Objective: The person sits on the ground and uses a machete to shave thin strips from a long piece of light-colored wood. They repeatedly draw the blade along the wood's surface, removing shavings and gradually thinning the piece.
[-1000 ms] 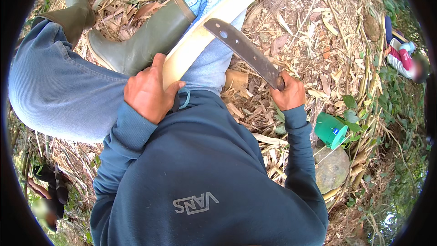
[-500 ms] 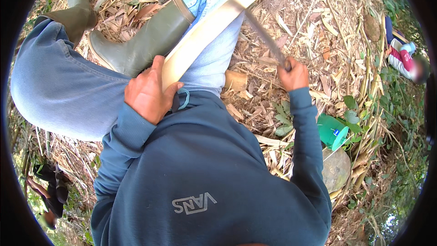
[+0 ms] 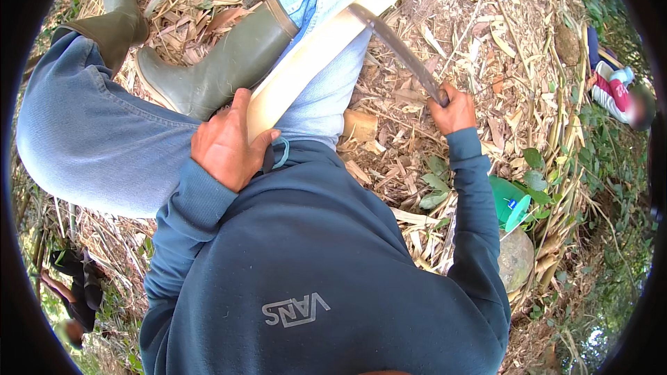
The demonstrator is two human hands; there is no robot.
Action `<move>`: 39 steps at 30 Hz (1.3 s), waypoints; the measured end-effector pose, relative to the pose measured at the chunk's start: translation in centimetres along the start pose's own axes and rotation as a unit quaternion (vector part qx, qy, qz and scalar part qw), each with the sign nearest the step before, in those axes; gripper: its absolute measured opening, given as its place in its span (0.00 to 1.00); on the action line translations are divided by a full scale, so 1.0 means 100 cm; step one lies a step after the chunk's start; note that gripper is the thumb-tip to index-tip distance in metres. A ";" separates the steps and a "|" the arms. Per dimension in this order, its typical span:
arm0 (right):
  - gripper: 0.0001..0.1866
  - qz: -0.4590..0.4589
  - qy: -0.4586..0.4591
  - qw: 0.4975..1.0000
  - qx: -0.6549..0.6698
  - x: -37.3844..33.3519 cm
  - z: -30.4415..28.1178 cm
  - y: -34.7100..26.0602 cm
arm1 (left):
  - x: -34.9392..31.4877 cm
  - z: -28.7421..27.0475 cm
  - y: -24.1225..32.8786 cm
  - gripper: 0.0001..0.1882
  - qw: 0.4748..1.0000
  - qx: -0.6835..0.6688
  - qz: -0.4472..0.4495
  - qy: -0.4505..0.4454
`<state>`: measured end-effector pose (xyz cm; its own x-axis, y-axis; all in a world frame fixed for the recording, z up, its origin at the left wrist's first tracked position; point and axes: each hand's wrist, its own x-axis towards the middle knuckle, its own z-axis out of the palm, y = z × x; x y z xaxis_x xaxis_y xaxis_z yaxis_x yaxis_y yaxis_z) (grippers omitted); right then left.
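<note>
Where the pale wooden strip [image 3: 316,55] lies: slantwise across one leg of the blue jeans [image 3: 104,139], its near end by the hem of the dark blue sweatshirt [image 3: 333,257], its far end out past the knee and to the right.
Left hand [image 3: 224,146]: at the strip's near end, back of the hand upward; thumb and forefinger stand apart, pinching the strip between them. Whether the other fingers are spread or pressed together I cannot tell, as they are hidden.
Right hand [image 3: 456,108]: to the right of the strip and well apart from it; fingers curled around the handle of a large knife [image 3: 401,48], most of the handle hidden in the fist.
Blade: slants from the right hand toward the strip, seen nearly edge-on, its tip overlapping the strip's far half; whether it touches I cannot tell.
Rubber boots [image 3: 208,73]: left of the strip, dark green, one near it, one farther off.
Cut wood block [image 3: 360,126]: right of the strip's near end.
Wood chips [image 3: 472,48]: scattered over the ground on both sides of the strip.
Green bucket [image 3: 506,198]: well to the strip's right, partly behind the right sleeve [image 3: 472,180], a grey stone [image 3: 516,257] just beside it.
Other people: one far right of the strip, one far left.
</note>
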<state>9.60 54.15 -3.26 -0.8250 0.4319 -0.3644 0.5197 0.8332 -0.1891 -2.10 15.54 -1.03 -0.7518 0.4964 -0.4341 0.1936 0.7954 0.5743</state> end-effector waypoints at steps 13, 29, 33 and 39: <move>0.14 0.051 0.016 0.998 -0.024 0.019 0.003 0.016 | -0.003 0.001 -0.002 0.33 1.000 -0.012 -0.010 -0.026; 0.16 0.033 0.055 0.997 -0.052 0.046 0.008 0.026 | 0.005 -0.002 0.000 0.31 0.999 -0.009 -0.031 -0.040; 0.15 0.087 -0.013 0.995 -0.037 0.040 0.001 0.029 | 0.000 0.002 0.001 0.30 1.000 -0.009 -0.010 -0.013; 0.17 0.128 0.023 0.990 -0.057 0.049 0.009 0.049 | 0.000 -0.005 -0.004 0.29 0.998 -0.040 -0.023 -0.051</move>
<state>8.26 60.04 -6.82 -0.6808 0.6468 -0.3438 0.6862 0.7274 0.0095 -2.45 15.09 -0.91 -0.6896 0.4958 -0.5278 0.1061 0.7902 0.6036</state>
